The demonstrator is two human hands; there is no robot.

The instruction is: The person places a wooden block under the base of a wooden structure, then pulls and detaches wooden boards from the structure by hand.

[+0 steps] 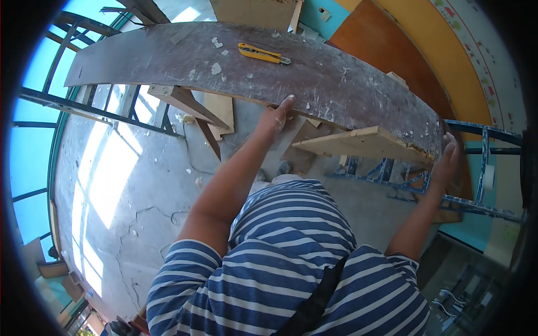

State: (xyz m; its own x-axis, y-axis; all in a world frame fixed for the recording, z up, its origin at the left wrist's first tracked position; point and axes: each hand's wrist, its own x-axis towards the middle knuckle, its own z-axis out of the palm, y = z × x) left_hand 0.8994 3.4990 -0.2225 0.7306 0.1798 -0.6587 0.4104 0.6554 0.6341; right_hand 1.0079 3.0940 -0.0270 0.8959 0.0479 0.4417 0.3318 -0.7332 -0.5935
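Observation:
A long, worn brown board [224, 67] spans the view in front of me, spotted with white residue. On its top lies a yellow utility knife [260, 54], apart from both hands. My left hand [276, 116] grips the board's near edge near the middle, thumb on top and fingers hidden underneath. At the board's right end, my right hand [446, 159] rests against the edge with its fingers extended. Just left of that hand, a pale wooden plank [364, 144] projects from below the board.
Wooden supports [188, 105] stand under the board's left part. Blue metal scaffolding [483, 162] is at the right, with more metal framing [84, 106] at the left. A thin cable [130, 224] lies on the grey floor [162, 185]. An orange-brown panel [386, 50] leans behind.

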